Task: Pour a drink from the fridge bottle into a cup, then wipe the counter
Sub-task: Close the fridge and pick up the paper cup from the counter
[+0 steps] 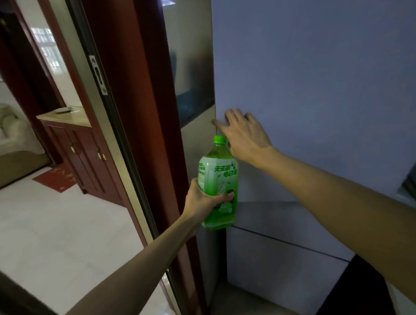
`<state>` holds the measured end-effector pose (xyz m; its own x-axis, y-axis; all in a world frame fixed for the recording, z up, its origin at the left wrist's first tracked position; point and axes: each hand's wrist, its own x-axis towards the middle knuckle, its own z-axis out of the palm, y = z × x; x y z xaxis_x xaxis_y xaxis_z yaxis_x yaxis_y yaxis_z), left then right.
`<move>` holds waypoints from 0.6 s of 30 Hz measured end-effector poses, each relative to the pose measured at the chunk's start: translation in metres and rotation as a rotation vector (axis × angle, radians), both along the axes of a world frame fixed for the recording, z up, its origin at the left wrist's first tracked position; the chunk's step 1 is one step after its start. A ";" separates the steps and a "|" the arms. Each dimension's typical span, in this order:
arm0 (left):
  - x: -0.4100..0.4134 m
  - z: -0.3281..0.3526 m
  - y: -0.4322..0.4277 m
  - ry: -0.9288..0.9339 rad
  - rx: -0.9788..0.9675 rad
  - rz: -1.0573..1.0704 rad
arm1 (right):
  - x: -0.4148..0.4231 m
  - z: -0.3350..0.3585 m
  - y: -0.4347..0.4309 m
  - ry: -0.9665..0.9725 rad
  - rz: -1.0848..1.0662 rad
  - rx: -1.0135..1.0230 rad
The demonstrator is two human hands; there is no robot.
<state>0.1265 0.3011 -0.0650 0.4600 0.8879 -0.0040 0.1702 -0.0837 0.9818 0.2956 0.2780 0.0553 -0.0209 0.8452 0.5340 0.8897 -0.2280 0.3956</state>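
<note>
Nearest, the left hand (203, 200), fingers (225, 198) clamped round an upright green bottle (218, 171), green cap (219, 139), white Chinese lettering on its label, beside the fridge door (317, 82), right hand (244, 135) spread flat against it, fingers apart.

The green bottle (217, 180) has a label (223, 172) with big white Chinese words in two lines. The top line starts with 天天. The lower line looks like 电动车. Small white print on the label's left side is too tiny to read. The red mat (55, 178) has gold marks, too blurry to read.
</note>
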 end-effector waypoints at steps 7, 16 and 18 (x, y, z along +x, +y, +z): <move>0.050 -0.007 0.042 -0.019 -0.028 -0.084 | 0.060 -0.023 0.001 0.048 -0.116 -0.082; 0.109 0.002 0.073 -0.127 -0.039 -0.246 | 0.100 -0.035 0.022 0.002 -0.282 -0.183; 0.118 -0.001 0.080 -0.118 -0.041 -0.255 | 0.109 -0.035 0.023 0.011 -0.366 -0.224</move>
<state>0.2442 0.3812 -0.0662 0.6680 0.7436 0.0291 0.0329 -0.0686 0.9971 0.4051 0.3005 0.0202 0.3068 0.8908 0.3351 0.7707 -0.4392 0.4617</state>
